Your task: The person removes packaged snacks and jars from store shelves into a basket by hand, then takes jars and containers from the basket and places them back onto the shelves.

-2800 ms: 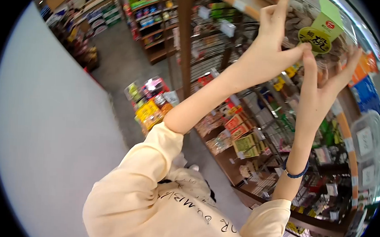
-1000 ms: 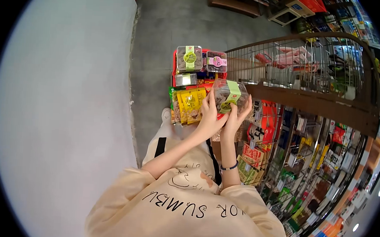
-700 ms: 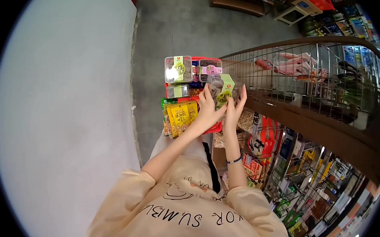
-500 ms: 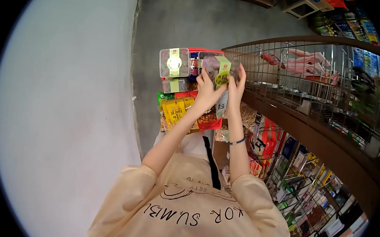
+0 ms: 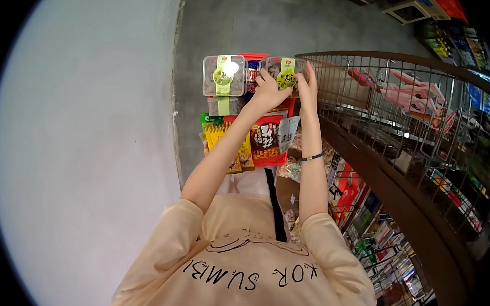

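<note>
A clear plastic tub [image 5: 284, 66] with a green label and dark contents sits at the far right of the red basket [image 5: 283, 159], level with the stack beside it. My left hand [image 5: 269, 93] grips its near left side, and my right hand [image 5: 308, 90] has the right side, thumbs near the label. Left of it stands a matching tub [image 5: 216, 82] on top of another tub [image 5: 220, 106]. Between the stacks a blue packet [image 5: 252, 74] shows partly. Closer to my body lie yellow snack packets [image 5: 217, 134], a red snack bag [image 5: 265, 140] and a pale packet [image 5: 288, 134].
A white wall [image 5: 85, 144] runs along my left, with grey floor [image 5: 230, 19] ahead. On the right stands a wire-sided rack [image 5: 360, 59] with a brown frame and pink items [image 5: 406, 95]. Shelved packages [image 5: 348, 197] fill the lower right.
The tub in my hands has gone from tilted to lying flat, at the basket's far right. My forearms have shifted slightly, and more of the red snack bag shows.
</note>
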{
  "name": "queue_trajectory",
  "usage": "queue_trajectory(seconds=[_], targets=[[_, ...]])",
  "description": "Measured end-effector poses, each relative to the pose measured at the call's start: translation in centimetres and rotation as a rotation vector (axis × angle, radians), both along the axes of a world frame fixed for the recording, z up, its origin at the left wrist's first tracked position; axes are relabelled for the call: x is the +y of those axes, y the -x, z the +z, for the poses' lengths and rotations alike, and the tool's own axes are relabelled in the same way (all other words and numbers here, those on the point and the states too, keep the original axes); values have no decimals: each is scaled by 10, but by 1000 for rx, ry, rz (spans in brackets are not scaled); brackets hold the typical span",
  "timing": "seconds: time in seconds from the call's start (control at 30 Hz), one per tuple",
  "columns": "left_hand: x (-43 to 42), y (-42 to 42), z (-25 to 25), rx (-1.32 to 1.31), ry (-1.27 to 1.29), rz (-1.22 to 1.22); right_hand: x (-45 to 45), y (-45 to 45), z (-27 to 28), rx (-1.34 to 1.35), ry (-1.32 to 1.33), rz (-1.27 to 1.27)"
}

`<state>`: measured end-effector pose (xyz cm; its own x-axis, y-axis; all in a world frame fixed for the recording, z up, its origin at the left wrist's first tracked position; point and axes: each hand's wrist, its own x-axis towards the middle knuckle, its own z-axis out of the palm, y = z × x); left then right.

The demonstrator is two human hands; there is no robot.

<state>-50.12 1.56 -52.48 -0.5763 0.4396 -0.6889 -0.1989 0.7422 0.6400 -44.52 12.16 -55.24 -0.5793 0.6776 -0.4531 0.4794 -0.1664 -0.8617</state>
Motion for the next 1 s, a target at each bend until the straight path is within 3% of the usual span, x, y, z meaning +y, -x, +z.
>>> queue_trajectory(seconds=[0.37,0.63,0.93,1.0], targets=[[-11,-11,-8,156,-1,8,7,-5,-28,-79,-58,119],[-17,-13,-4,206,-6,-53,0,-11,-9,-151,-105,148],[-18,-14,3,164,60,-73,3,-13,-3,-146,-10,175],[-17,-16,2,281,99,-124,6,-12,-2,-117,68,170]])
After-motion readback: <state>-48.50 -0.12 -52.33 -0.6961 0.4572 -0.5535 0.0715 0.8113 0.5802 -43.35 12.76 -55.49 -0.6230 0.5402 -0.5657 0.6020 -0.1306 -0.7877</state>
